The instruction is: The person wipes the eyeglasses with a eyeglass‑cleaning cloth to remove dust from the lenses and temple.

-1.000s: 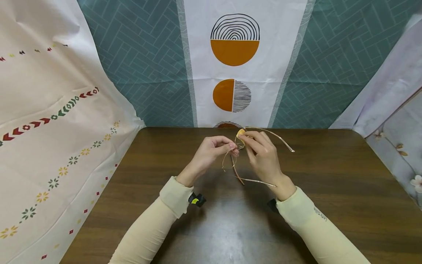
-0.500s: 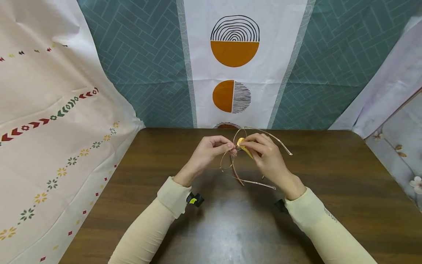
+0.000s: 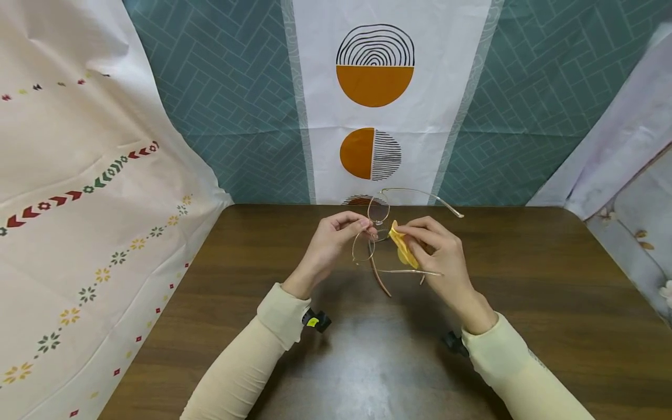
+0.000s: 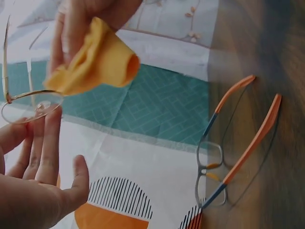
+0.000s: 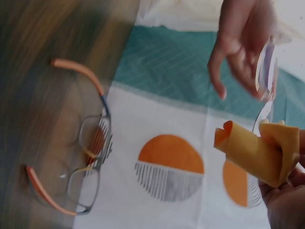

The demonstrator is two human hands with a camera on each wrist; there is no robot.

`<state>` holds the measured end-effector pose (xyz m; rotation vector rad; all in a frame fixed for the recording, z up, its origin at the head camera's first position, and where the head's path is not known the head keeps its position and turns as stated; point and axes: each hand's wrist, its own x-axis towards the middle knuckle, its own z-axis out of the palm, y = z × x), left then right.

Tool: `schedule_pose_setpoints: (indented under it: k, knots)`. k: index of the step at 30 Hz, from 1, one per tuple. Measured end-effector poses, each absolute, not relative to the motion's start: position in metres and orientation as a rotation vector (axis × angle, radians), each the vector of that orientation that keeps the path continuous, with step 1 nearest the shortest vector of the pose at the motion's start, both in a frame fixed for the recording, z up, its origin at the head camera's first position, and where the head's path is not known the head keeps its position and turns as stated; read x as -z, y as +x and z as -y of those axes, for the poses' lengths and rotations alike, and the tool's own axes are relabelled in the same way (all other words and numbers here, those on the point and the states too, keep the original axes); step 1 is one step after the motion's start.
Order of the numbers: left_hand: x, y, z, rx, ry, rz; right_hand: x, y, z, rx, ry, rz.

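Note:
My left hand (image 3: 333, 242) pinches a pair of thin gold-rimmed eyeglasses (image 3: 378, 210) near the bridge, held above the table with both temples spread to the right. A yellow cleaning cloth (image 3: 403, 248) is pinched in my right hand (image 3: 441, 251), just right of the lenses. From the left wrist view, the bunched cloth (image 4: 102, 62) hangs close to one lens rim; whether they touch I cannot tell. The right wrist view has the folded cloth (image 5: 257, 152) in front, with my left hand (image 5: 248, 43) behind it.
A second pair of eyeglasses (image 4: 252, 138) with orange and dark temples lies on the brown wooden table (image 3: 336, 361), beneath and behind my hands. Patterned fabric hangs behind the table (image 3: 231, 116) and along both sides.
My right hand has drawn the yellow cloth off the lens, rightward and slightly down. The gold-rimmed eyeglasses have tilted upward in my left hand, which stays nearly in place.

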<state>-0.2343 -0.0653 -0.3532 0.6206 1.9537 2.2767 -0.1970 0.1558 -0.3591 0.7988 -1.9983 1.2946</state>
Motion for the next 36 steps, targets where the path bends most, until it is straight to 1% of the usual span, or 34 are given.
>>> schedule_pose_setpoints:
  k: [4, 8, 15, 19, 25, 36]
  knots:
    - [0.354, -0.234, 0.060, -2.329, 0.589, -1.929, 0.357, -0.189, -0.144, -1.299, 0.905, 1.931]
    - [0.356, -0.232, 0.052, -2.328, 0.571, -1.923, 0.360, -0.189, -0.133, -1.180, 0.983, 1.888]
    - [0.356, -0.229, 0.045, -2.375, 0.561, -1.946, 0.364, -0.190, -0.124, -0.976, 0.944, 1.938]
    - [0.355, -0.228, 0.043, -2.410, 0.570, -1.946, 0.366, -0.189, -0.120, -0.949, 0.936, 1.924]
    - [0.353, -0.227, 0.039, -2.419, 0.590, -1.940, 0.367, -0.188, -0.121, -0.995, 0.990, 1.897]
    - [0.358, -0.226, 0.040, -2.434, 0.509, -1.978, 0.369, -0.190, -0.132, -0.998, 1.205, 1.984]
